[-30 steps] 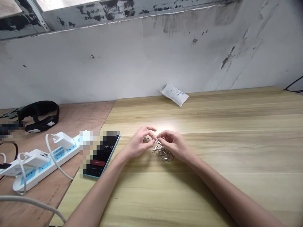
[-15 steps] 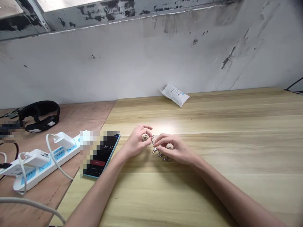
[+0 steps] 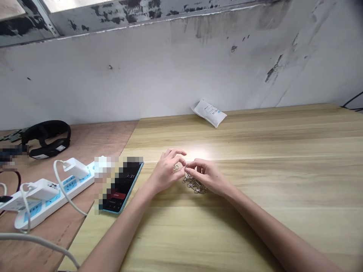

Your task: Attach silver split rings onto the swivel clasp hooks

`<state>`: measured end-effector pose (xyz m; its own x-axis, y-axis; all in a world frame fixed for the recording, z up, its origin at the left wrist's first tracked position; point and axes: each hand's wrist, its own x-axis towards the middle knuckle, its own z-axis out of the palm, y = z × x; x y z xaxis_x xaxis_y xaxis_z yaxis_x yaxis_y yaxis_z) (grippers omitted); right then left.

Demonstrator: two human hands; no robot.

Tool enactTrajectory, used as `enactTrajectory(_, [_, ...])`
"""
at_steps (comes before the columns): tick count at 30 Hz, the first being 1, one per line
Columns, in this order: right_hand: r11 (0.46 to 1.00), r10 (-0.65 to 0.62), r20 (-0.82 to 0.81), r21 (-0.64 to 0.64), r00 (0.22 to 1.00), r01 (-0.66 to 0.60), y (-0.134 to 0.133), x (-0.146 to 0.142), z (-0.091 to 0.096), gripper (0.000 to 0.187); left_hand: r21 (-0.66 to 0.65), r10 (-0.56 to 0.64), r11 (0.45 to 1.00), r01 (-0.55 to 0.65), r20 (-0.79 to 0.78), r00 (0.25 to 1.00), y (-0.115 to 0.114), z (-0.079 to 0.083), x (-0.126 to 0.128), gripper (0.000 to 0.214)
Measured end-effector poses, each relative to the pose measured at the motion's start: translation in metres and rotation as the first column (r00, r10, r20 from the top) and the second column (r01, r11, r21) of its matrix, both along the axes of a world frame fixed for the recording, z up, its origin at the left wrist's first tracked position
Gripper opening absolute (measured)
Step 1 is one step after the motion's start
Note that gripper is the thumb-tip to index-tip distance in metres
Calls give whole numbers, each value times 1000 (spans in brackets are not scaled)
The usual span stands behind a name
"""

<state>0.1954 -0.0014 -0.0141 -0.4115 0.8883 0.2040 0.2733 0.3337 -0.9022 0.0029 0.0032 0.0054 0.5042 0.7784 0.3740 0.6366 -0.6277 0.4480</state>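
Note:
On the wooden table my left hand and my right hand meet fingertip to fingertip. Thumb and index finger of each pinch a small silver metal clasp; its exact shape is partly covered by the fingertips. Inside the curl of my left hand, a few metal rings show on the tabletop behind the fingers. Just below and partly under my right hand lies a small heap of silver clasps with rings, linked or tangled together.
A phone with a lit screen lies left of my left forearm. Further left, a white power strip carries plugged-in chargers and cables. A black headset sits behind it. A white packet rests by the wall.
My right hand has moved slightly up and in, so its fingertips now meet the left ones at the clasp. More of the heap below shows. My left hand has shifted slightly right.

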Motion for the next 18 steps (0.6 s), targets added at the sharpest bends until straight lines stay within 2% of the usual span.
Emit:
enactTrajectory(5, [999, 32, 20, 11, 999, -32, -1, -1, 1, 20, 15, 5, 1000, -6, 13, 1000, 1, 1, -1, 2])
enactTrajectory(8, [996, 22, 53, 87, 998, -26, 1, 0, -1, 16, 15, 5, 1000, -5, 1, 1000, 2, 2, -3, 5])
enactTrajectory(13, [960, -84, 163, 279, 983, 36, 9, 8, -7, 11, 32, 26, 999, -27, 35, 999, 5, 4, -9, 8])
enactTrajectory(18, [943, -165, 157, 315, 974, 109, 14, 18, -5, 15, 34, 92, 995, -98, 142, 986, 13, 7, -21, 6])
